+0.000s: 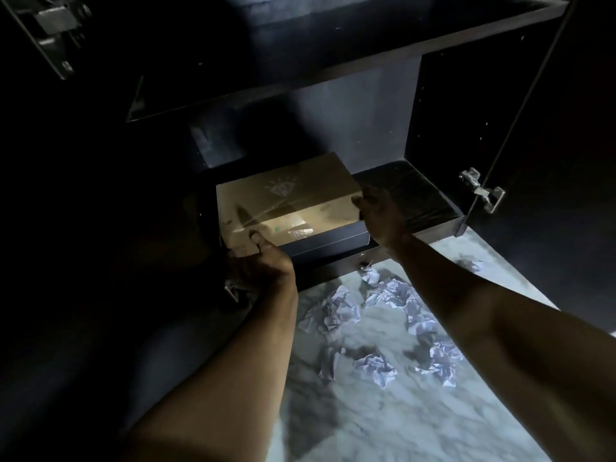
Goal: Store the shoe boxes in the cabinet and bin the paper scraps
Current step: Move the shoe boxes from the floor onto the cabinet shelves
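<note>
Dim cabinet [430,208] interior, lower shelf, doors open. Shoe box [286,201] half onto the shelf, long axis running left-right between the grips: left hand [263,261] pinches its near-left corner, right hand [380,215] clasps the right end. Paper scraps [376,365] lie on the marble floor [366,428], below and behind both hands.

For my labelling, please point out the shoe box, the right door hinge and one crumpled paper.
shoe box [286,198]: head view, lid top.
right door hinge [480,190]: head view, metal body.
crumpled paper [375,365]: head view, its middle.

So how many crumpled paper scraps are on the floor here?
About 6: one by the cabinet base, two mid-floor, one right, two nearer. The arms may hide more.
</note>
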